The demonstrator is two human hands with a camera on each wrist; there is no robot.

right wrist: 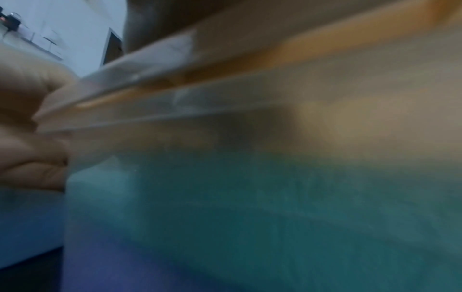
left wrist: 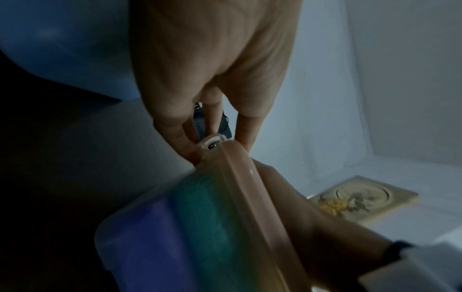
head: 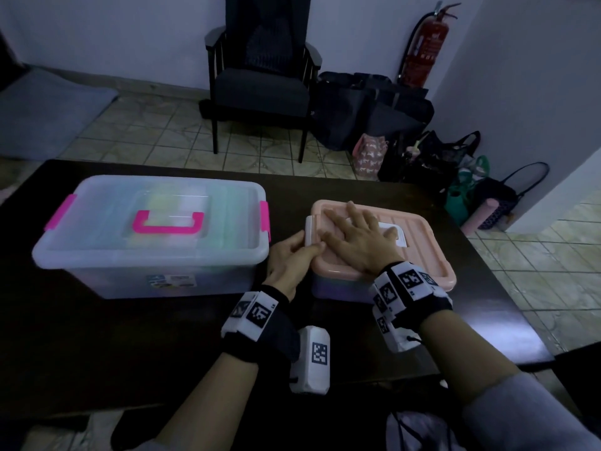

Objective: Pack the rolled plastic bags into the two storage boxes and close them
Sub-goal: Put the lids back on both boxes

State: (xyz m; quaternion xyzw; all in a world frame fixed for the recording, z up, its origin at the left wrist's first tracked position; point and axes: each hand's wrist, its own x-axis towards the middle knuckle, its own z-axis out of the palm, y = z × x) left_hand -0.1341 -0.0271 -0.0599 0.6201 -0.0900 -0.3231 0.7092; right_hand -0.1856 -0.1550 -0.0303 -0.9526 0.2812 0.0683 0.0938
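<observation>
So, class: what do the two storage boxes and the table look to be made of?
Large box: likely clear glossy plastic, contents show through; pink plastic latches. Small box: see-through plastic walls showing purple and green, opaque peach lid with moulded ridges. Table: dark and smooth, with a soft sheen; perhaps varnished wood.

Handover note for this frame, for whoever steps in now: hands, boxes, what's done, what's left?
Left hand: grips the white side latch of the pink-lidded box.
Right hand: flat, pressing the pink lid down.
Clear box, pink latches: left of it on the table, lid on, coloured rolls inside.
Done: no loose rolls in view; both lids on.
Left: snap this latch; the far side's latch can't be seen, so check it.
</observation>
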